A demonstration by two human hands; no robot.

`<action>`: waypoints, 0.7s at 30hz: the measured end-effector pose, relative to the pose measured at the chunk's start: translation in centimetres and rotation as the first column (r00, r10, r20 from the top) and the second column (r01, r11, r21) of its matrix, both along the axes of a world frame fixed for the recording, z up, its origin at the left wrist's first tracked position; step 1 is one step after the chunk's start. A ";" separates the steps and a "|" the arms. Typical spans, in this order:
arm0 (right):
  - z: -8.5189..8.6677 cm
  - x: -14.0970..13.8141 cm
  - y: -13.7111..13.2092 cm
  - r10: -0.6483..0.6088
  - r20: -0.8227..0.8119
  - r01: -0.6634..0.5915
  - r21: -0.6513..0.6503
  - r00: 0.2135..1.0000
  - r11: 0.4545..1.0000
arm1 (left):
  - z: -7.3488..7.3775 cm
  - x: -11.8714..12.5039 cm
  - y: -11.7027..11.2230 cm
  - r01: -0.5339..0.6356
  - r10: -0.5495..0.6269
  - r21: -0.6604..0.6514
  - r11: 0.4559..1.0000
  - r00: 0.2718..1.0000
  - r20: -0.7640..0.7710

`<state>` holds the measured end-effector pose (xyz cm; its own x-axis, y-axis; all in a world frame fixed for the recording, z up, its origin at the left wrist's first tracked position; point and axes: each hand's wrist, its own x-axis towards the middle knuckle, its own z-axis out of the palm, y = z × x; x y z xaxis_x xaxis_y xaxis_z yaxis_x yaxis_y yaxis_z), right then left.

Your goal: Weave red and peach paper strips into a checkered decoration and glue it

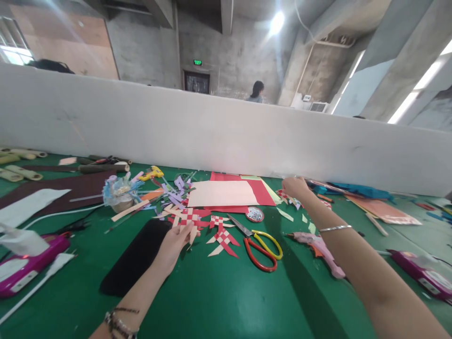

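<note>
Between the thumb and fingers of my left hand is a woven paper fish in red and cream checks, with a small round eye. To its right, two similar woven fish lie on the green table, a small one and a larger one. My right hand reaches far forward, its fingers closed and bent down at another red-checked paper piece; whether it grips this is hidden. Scissors with one red and one yellow handle lie open between my arms, beside a round dish of googly eyes.
Cream paper lies over red sheets by the white partition. A pink glue gun sits under my right forearm, a yellow one at the back left. A black phone-like slab and purple power strips flank my workspace.
</note>
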<state>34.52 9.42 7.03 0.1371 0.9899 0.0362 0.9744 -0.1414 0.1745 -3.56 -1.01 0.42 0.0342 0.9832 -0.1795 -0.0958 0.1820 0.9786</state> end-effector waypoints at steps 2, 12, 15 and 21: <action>0.7 -0.9 -0.1 0.007 -0.098 -0.002 0.054 0.995 0.999 | 0.0 0.1 0.0 -0.001 0.001 0.007 1.000 1.000 -0.012; 3.0 -8.1 -3.2 0.390 -0.658 -0.243 0.308 0.644 0.920 | 0.1 0.1 -0.2 0.017 -0.013 0.073 0.997 0.998 -0.059; 1.8 -11.2 -6.1 0.422 -0.873 -0.232 0.370 0.246 0.900 | 0.1 0.1 -0.2 0.026 -0.024 0.066 0.998 0.999 -0.040; -3.4 -16.4 -11.3 0.251 -0.968 -0.183 0.246 0.004 0.952 | -0.5 0.2 -0.2 0.024 -0.023 -0.039 0.999 0.999 0.036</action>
<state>18.08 -1.88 3.61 -0.1453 0.9830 0.1126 0.2011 0.1408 -0.9694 -3.32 -1.21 -0.03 0.0642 0.9742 -0.2163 -0.1260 0.2229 0.9667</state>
